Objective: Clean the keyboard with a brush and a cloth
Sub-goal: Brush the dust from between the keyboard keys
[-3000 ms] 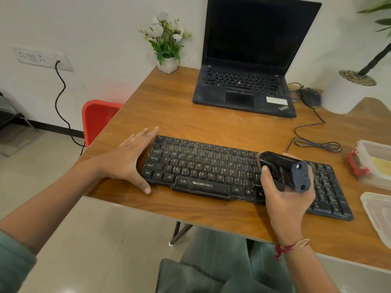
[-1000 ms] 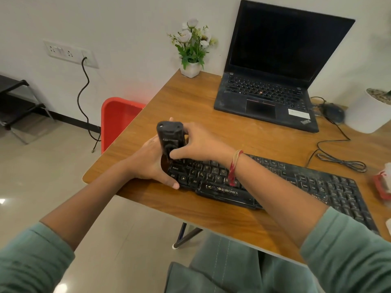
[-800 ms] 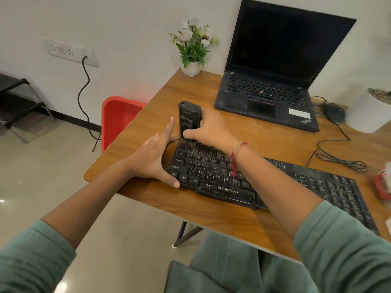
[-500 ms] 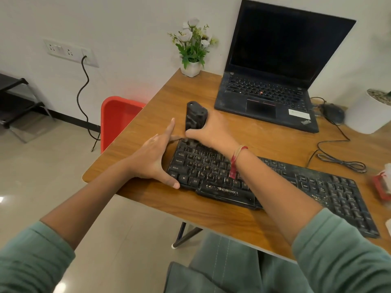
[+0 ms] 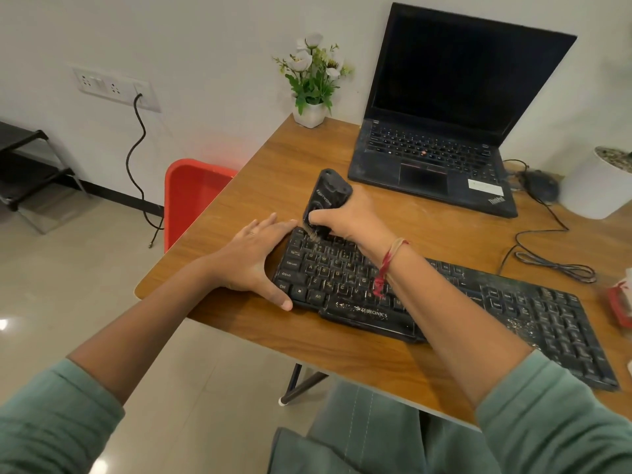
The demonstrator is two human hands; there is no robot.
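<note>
Wooden desk (image 5: pixel 239 200): brush (image 5: pixel 327 196) near-upright (bristles (image 5: pixel 313 236) down) on keyboard (image 5: pixel 533 313)

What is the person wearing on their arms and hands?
Both arms have soft grey-green sleeves, the left sleeve and the right sleeve, which end before the forearms, so those are bare. The right hand has a red and tan thread band tied round its wrist. The left hand may have a thin ring on one finger. No gloves.

brush (image 5: pixel 327 197) now at kbd (image 5: pixel 533 319) top-left, r hand (image 5: pixel 347 221) crossed over
</note>
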